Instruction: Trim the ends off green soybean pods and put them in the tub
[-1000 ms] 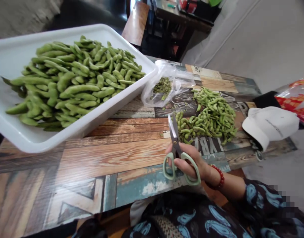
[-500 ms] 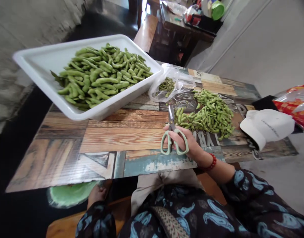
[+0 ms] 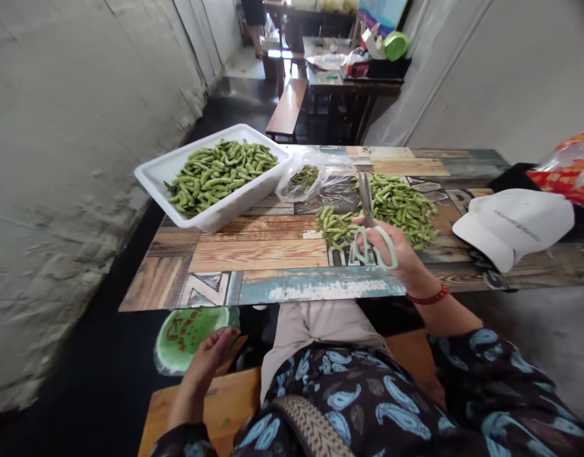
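My right hand [image 3: 397,251] grips a pair of scissors [image 3: 367,206] with pale green handles, blades pointing up and away from me, over the table's near side. Just beyond it lies a heap of green bean pods [image 3: 401,206], with a smaller group of pods [image 3: 337,223] to its left. Below the table's front edge, on the left, my left hand [image 3: 218,346] is closed with fingertips pressed together; whether anything is between them I cannot make out. Beside that hand is a round green thing [image 3: 178,343] with red marks, low down.
A white plastic tub [image 3: 153,181] of pods stands at the table's left end. Next to it is a clear bag [image 3: 285,184] with trimmings. A white cap [image 3: 520,222] and a red package [image 3: 565,168] lie at right. Behind are a bench [image 3: 288,108] and another table.
My right hand has moved right with the scissors, nearer the pod heap. The left hand has risen and moved right, more in view. The camera view has tilted up.
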